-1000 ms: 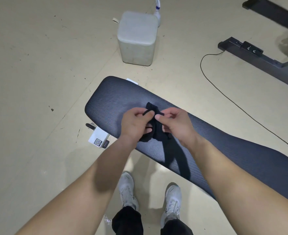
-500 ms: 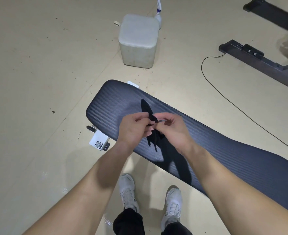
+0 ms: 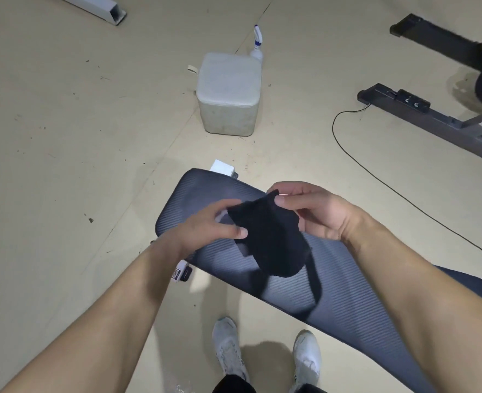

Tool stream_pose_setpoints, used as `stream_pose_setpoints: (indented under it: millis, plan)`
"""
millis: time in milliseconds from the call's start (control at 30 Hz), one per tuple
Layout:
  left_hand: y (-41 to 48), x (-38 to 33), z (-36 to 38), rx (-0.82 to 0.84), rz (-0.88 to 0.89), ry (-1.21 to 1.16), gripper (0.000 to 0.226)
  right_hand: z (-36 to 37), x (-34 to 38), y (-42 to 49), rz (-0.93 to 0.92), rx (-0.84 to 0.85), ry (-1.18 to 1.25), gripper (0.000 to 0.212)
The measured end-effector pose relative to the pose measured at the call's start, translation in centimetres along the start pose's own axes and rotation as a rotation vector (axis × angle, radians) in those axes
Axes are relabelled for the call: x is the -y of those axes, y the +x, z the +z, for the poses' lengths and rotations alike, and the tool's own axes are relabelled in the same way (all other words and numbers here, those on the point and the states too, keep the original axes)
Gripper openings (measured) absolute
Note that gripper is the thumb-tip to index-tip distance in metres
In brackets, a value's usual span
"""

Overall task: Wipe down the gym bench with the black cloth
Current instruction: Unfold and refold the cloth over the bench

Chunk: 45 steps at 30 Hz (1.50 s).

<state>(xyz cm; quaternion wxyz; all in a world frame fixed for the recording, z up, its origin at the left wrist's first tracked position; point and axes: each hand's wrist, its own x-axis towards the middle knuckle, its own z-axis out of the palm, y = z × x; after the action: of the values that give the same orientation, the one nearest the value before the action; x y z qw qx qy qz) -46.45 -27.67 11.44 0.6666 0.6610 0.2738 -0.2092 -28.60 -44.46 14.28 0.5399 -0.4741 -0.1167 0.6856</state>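
Observation:
The gym bench [image 3: 347, 296] has a dark ribbed pad that runs from the centre to the lower right. Above its left end I hold the black cloth [image 3: 268, 236] in the air, spread out between both hands. My left hand [image 3: 208, 225] pinches the cloth's left edge between thumb and fingers. My right hand [image 3: 313, 211] grips its upper right corner. A thin strip of the cloth hangs down over the pad. The cloth hides part of the pad beneath it.
A grey cube stool [image 3: 228, 92] stands on the floor beyond the bench, a spray bottle [image 3: 257, 43] behind it. A black cable [image 3: 404, 199] and dark machine frame [image 3: 432, 117] lie to the right. My white shoes [image 3: 228, 350] stand by the bench's near edge.
The bunched cloth has been pulled open between my hands, which moved apart. The view has tilted up a little, showing more floor beyond the stool.

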Motion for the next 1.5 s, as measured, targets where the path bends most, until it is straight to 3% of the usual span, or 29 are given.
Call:
stream_pose_setpoints:
  millis: [33,100,167,233,300,400,467,533,600,667,767,833,1033,1100,1200,1267,1433,1500]
  plan:
    - [0.6,0.1,-0.4,0.103,0.001,-0.140,0.046,-0.2,0.6,0.7,-0.027,0.002,0.045,0.021]
    - [2.0,0.3,-0.7,0.117,0.027,-0.397,0.039,-1.0,1.0,2.1,-0.070,-0.071,0.139,0.027]
    - [3.6,-0.1,-1.2,-0.031,0.033,-0.652,0.041,-2.1,1.0,4.0,-0.071,-0.286,0.154,0.026]
    - [4.6,-0.7,-1.5,-0.197,0.018,-0.800,0.040,-3.0,0.5,5.9,-0.005,-0.509,-0.042,0.029]
    - [6.0,-1.2,-2.1,-0.356,-0.057,-0.744,0.037,-3.4,-0.1,8.1,0.062,-0.640,-0.180,0.033]
    - [8.8,-1.2,-3.3,-0.535,-0.275,-0.575,0.044,-3.8,-0.2,10.8,0.160,-0.750,-0.108,0.037]
    - [10.0,-1.4,-4.5,-0.452,-0.388,-0.644,0.046,-4.8,0.3,11.9,0.217,-0.738,0.067,0.043]
    - [10.9,-1.7,-5.9,-0.343,-0.453,-0.745,0.042,-5.8,1.5,12.4,0.290,-0.596,0.230,0.047]
    - [11.6,-2.1,-7.5,-0.314,-0.437,-0.801,0.025,-6.8,2.4,13.0,0.321,-0.463,0.251,0.050]
    - [12.7,-2.6,-9.0,-0.361,-0.385,-0.780,0.023,-8.1,2.9,14.0,0.270,-0.439,0.220,0.036]
    - [14.8,-3.8,-10.3,-0.596,-0.248,-0.545,0.013,-8.3,3.8,15.7,0.118,-0.522,0.087,0.013]
    - [16.5,-5.0,-10.7,-0.680,-0.164,-0.342,0.019,-8.2,4.7,17.2,0.014,-0.597,-0.037,0.005]
    - [21.4,-7.3,-14.5,-0.811,-0.008,-0.152,0.016,-9.0,8.4,22.6,-0.105,-0.816,-0.152,0.011]
    - [22.6,-7.7,-16.0,-0.780,-0.024,-0.221,0.018,-9.5,9.3,24.4,-0.115,-0.816,-0.110,0.009]
    - [23.8,-8.1,-18.5,-0.510,-0.152,-0.541,0.024,-10.2,10.4,26.4,-0.024,-0.736,-0.034,0.012]
    - [24.9,-8.4,-20.6,-0.375,-0.179,-0.595,0.028,-11.1,11.6,27.7,0.029,-0.701,-0.003,0.024]
    - [29.8,-12.3,-25.8,-0.413,-0.036,-0.662,0.043,-13.5,18.1,32.8,-0.085,-0.771,-0.040,0.043]
    - [32.1,-15.0,-28.2,-0.527,-0.051,-0.556,0.067,-15.2,21.1,35.1,-0.101,-0.866,-0.169,0.053]
